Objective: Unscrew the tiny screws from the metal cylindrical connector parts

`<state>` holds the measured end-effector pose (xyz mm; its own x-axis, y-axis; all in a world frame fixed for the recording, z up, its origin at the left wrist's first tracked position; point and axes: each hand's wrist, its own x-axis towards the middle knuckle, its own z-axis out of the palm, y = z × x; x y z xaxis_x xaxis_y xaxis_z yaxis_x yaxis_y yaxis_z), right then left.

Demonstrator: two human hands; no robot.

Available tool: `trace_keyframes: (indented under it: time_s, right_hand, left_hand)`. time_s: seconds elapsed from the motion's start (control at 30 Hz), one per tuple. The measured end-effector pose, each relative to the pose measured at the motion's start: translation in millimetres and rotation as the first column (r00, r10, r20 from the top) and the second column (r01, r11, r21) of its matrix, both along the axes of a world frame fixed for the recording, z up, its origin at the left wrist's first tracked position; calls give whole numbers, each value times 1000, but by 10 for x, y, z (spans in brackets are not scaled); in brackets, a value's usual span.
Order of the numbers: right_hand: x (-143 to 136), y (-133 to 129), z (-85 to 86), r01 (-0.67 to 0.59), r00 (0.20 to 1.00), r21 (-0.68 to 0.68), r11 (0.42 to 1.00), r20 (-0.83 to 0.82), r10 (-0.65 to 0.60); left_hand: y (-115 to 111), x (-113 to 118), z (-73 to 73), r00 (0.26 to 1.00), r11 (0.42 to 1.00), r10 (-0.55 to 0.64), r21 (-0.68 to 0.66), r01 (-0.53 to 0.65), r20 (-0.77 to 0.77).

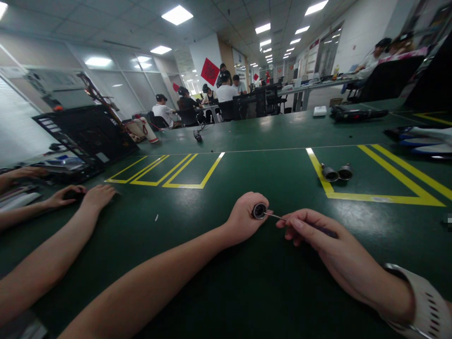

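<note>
My left hand [246, 217] is wrapped round a dark round connector [259, 211], its open end facing me. My right hand [316, 230] holds a thin screwdriver [326, 231] by its dark handle, and the metal shaft points left, its tip at the connector's opening. Whether the tip touches the inside cannot be made out. Two similar metal connectors [337, 173] stand side by side inside a yellow taped outline [381, 197] beyond my right hand.
Another person's forearms and hands [97, 197] rest on the green table [169, 263] at the left, one at a black mouse. Farther back are a small connector [197, 135], a white case [319, 111] and a black object [358, 114]. A black monitor [88, 139] stands left.
</note>
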<state>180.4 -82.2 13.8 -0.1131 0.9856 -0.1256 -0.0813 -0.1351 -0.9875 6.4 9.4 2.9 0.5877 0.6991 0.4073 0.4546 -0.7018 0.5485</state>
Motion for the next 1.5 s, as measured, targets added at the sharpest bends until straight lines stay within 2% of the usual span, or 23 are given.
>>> trace_keyframes:
  time_s: [0.17,0.37,0.5,0.9,1.1,1.23,1.5]
  right_hand:
    - [-3,1,19,21,999,1,1000,-26,-21]
    - [-8,-1,-4,22,1000,3,1000,3,-22]
    - [-5,4,-23,-3,1000,16,1000,30,3]
    - [-11,12,6,22,1000,12,1000,-4,-22]
    - [-15,8,-26,9,999,25,1000,37,-10]
    - [-5,13,-29,-10,998,25,1000,57,9]
    - [-11,17,17,8,1000,6,1000,10,-8]
  left_hand:
    - [16,-10,-19,999,998,-25,-62,28,39]
    - [7,1,-36,999,998,44,36,-43,-17]
    - [3,5,-35,998,997,37,72,-34,-45]
    - [9,1,-7,998,997,-1,-76,5,64]
    - [4,6,-19,997,998,62,31,-61,-41]
    - [5,4,-29,995,997,46,70,-40,-86]
    - [19,-1,-8,1000,998,3,-55,-2,15]
